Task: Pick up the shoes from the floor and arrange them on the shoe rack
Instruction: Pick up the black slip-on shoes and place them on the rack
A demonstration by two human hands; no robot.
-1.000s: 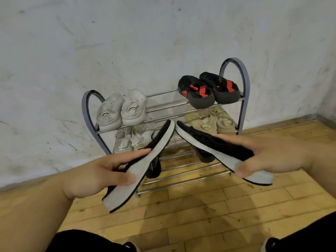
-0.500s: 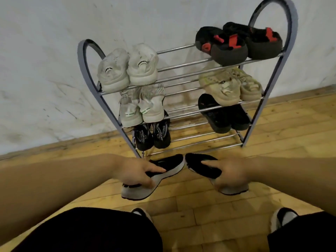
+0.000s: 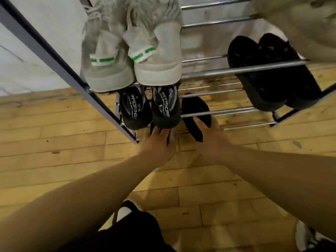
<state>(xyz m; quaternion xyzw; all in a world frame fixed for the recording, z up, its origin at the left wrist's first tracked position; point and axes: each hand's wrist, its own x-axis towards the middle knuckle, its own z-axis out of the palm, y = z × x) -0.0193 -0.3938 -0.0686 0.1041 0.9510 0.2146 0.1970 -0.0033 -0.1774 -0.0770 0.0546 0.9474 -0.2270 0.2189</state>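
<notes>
Wood floor [image 3: 72, 142]; R fingers [image 3: 201, 124] grip black shoe [image 3: 195, 110] (L grip unclear).

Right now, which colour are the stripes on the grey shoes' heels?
Green, on white bands across the grey shoes, clearest in the head view.

Likely home entryway: metal shoe rack [image 3: 236, 70] against scuffed white wall [image 3: 45, 24], wooden plank floor [image 3: 54, 142].

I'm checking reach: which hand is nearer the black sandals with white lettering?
Left. The left hand sits just below the lettered sandals; the right hand is further right, on a black shoe.
</notes>
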